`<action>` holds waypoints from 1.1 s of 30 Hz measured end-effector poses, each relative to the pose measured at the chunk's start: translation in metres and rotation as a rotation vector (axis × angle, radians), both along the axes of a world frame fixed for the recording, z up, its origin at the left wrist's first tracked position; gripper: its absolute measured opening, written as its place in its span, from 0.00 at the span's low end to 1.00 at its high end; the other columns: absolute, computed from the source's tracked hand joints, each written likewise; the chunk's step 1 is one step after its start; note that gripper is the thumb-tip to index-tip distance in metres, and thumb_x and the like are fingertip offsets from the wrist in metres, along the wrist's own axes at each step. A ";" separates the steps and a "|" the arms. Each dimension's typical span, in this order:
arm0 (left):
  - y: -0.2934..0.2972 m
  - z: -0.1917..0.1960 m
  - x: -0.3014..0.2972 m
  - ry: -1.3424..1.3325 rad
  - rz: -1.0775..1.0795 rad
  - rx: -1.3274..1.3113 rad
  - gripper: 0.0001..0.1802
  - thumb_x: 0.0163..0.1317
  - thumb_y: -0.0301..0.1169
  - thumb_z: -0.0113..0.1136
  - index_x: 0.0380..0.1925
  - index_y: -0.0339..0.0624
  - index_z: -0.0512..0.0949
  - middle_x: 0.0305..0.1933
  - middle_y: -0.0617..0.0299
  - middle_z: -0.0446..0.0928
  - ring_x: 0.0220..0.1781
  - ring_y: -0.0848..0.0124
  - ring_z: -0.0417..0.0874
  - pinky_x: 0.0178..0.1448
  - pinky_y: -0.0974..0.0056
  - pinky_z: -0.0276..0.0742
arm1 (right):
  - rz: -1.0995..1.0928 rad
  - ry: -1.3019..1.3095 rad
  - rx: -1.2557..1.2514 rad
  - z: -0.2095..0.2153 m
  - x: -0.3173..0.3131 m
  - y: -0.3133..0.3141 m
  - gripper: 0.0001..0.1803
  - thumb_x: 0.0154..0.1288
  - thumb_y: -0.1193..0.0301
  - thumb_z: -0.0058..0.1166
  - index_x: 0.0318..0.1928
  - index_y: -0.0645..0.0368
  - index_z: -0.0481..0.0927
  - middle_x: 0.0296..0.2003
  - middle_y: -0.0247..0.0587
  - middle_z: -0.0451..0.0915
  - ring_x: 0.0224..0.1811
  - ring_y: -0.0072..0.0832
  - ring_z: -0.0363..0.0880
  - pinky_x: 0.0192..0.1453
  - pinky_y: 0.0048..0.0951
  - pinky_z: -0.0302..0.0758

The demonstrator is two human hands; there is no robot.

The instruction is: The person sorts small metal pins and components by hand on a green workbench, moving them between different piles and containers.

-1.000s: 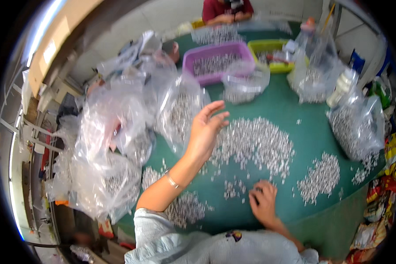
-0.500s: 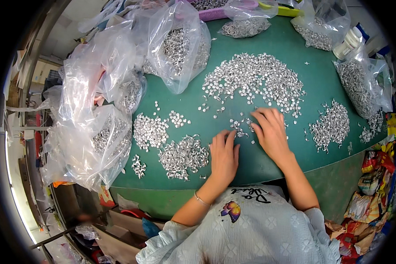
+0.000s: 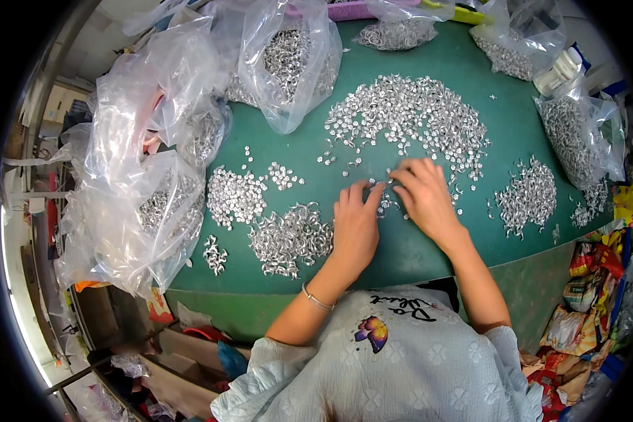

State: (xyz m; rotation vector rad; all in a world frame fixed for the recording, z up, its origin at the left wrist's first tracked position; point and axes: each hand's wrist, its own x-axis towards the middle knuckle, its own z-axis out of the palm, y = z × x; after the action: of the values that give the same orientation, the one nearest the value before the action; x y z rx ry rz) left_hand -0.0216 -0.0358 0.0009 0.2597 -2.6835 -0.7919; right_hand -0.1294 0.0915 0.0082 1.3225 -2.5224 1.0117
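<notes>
My left hand (image 3: 356, 226), with a bracelet at the wrist, is over the middle of the green table. Its thumb and forefinger come together around a small silver metal piece (image 3: 373, 182). My right hand (image 3: 427, 199) is just to the right, fingers bent and thumb pointing left; whether a piece is pinched there is too small to make out. A few loose silver pieces (image 3: 385, 205) lie between the hands. Beyond them spreads a wide heap of small silver pieces (image 3: 408, 112). Left of my left hand sits a pile of curved silver pieces (image 3: 290, 240).
Flower-like silver pieces (image 3: 235, 197) form a pile at the left, and curved ones (image 3: 527, 197) at the right. Clear plastic bags of metal parts (image 3: 288, 67) line the left and far sides. A white bottle (image 3: 561, 72) stands far right. The green table (image 3: 408, 253) curves along its near edge.
Both hands have moved slightly away from me, and the left fingertips are now closer to the loose pieces between the hands. The whole view has shifted a little.
</notes>
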 end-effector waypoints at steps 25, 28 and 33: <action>-0.013 -0.003 0.017 -0.035 0.063 -0.080 0.12 0.55 0.26 0.64 0.41 0.39 0.78 0.53 0.56 0.71 0.55 0.56 0.70 0.53 0.52 0.61 | -0.074 0.000 0.166 0.008 0.026 0.015 0.11 0.52 0.76 0.63 0.38 0.61 0.79 0.38 0.40 0.75 0.44 0.38 0.71 0.48 0.37 0.64; -0.006 0.002 0.028 -0.041 0.037 -0.042 0.12 0.54 0.25 0.65 0.40 0.42 0.79 0.49 0.59 0.72 0.52 0.59 0.71 0.51 0.55 0.62 | -0.077 -0.044 0.168 0.013 0.029 0.024 0.11 0.52 0.76 0.63 0.37 0.60 0.79 0.37 0.39 0.75 0.44 0.38 0.71 0.49 0.38 0.64; 0.002 -0.001 0.048 -0.079 -0.052 0.070 0.12 0.55 0.23 0.63 0.42 0.41 0.79 0.48 0.59 0.73 0.49 0.59 0.73 0.49 0.57 0.65 | -0.006 -0.103 0.148 0.016 0.038 0.021 0.11 0.52 0.77 0.64 0.38 0.60 0.79 0.40 0.39 0.77 0.45 0.39 0.72 0.49 0.37 0.65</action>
State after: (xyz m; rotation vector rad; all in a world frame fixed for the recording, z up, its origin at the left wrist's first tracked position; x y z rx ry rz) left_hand 0.0266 -0.0335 -0.0004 0.2444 -2.7495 -0.9103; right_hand -0.0912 0.1121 0.0244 1.3309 -2.7238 0.9310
